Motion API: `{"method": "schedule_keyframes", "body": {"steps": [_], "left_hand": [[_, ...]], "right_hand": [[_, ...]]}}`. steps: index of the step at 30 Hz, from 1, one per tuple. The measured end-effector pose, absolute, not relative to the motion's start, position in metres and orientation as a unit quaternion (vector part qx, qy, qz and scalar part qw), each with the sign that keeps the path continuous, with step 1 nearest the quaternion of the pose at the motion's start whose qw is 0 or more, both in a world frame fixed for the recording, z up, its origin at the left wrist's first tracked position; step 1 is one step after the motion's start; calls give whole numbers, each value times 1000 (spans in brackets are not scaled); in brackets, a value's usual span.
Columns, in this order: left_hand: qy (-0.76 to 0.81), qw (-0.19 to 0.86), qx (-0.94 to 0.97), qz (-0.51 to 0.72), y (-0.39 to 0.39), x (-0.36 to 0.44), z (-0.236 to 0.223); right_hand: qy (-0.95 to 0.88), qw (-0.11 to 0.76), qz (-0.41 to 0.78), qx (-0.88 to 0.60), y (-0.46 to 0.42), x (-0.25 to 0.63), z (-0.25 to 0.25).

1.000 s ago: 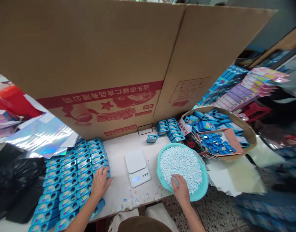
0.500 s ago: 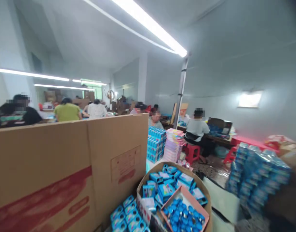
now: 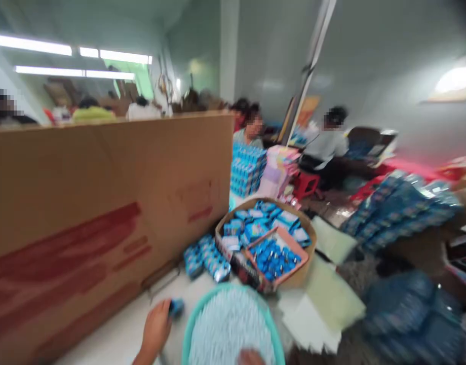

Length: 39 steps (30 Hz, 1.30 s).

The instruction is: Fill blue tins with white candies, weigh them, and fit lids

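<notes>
My left hand (image 3: 157,324) is closed at the lower middle, above the white table top. At its fingertips is a small blue and dark object (image 3: 177,307), too blurred to name. Just right of it stands a round turquoise basin (image 3: 187,324) filled with small whitish pieces (image 3: 229,319). My right hand (image 3: 251,357) is over or in these pieces at the bottom edge, mostly cut off and smeared. Beyond the basin, small blue boxes (image 3: 208,258) stand in rows. A round cardboard container (image 3: 311,238) holds loose blue boxes and a pink tray (image 3: 303,257) of blue-capped pieces.
A tall cardboard panel (image 3: 104,167) walls off the left side. Pale sheets (image 3: 327,294) lie at the right, near blue plastic-wrapped packs (image 3: 400,213). Behind are stacked blue boxes (image 3: 248,170), a red stool (image 3: 307,185) and several seated people.
The view has tipped down and tilted. Both my hands, the turquoise basin and the white table top have come into sight; the container and panel sit higher in the picture.
</notes>
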<state>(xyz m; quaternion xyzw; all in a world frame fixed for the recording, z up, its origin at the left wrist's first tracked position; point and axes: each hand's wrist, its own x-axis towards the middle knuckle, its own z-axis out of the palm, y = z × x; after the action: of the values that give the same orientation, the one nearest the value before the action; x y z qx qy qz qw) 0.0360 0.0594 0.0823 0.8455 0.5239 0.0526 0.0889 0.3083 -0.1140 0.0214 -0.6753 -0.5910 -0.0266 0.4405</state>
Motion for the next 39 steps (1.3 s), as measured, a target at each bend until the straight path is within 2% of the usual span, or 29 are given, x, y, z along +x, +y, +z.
{"method": "schedule_keyframes", "body": {"steps": [4,11,19,24,31,39], "left_hand": [[564,100,816,74,0,-7,93],[633,122,764,36,-75,-69,93],[640,141,755,8,-74,-72,76],[665,109,738,26,-77,-85,75],[696,104,707,66,-132,-119,68],[729,139,668,52,-181,-121,56]], "right_hand": [[-606,385,88,-691,-200,264,12],[-643,332,170,-669,-199,271,19],[-667,307,167,-658,-198,269,22],[-686,311,154,-640,-195,268,22],[-703,308,142,-625,-188,265,27],[-717,301,141,-613,-182,260,30]]}}
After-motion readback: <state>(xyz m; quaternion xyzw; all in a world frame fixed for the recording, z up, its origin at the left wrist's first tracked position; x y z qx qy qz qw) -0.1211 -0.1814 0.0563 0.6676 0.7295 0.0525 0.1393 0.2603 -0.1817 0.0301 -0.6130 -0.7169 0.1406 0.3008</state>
